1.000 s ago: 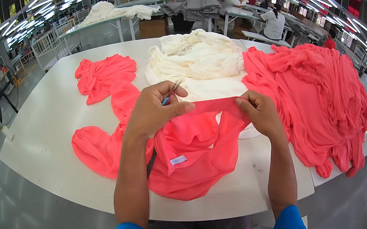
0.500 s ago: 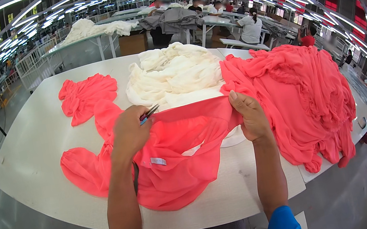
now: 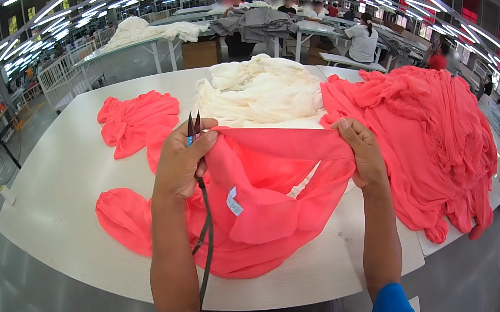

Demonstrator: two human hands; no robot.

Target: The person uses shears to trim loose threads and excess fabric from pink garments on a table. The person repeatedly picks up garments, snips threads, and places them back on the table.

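Between my hands a sheer coral garment (image 3: 285, 209) is stretched by its folded band, its opening facing me and a small white label (image 3: 233, 202) showing inside. My left hand (image 3: 182, 164) is closed, pinching the band's left end between thumb and finger. It also holds small thread snips (image 3: 194, 128), blades pointing up, slightly apart. A dark cord (image 3: 205, 229) hangs below this hand toward the table edge. My right hand (image 3: 365, 153) is closed on the band's right end, thumb on top. The lower part of the garment lies on the table.
On the pale table (image 3: 63, 187), a cream cloth pile (image 3: 259, 91) lies behind the garment. A large coral pile (image 3: 419, 141) spreads at the right, and a smaller coral bundle (image 3: 138, 118) sits at the far left. A small white bottle (image 3: 7, 194) stands by the left edge. People work at tables beyond.
My left hand has turned, swinging the snips from pointing right to pointing up. The cord shows more fully. The band now slopes down to the right, and the whole view has shifted slightly.
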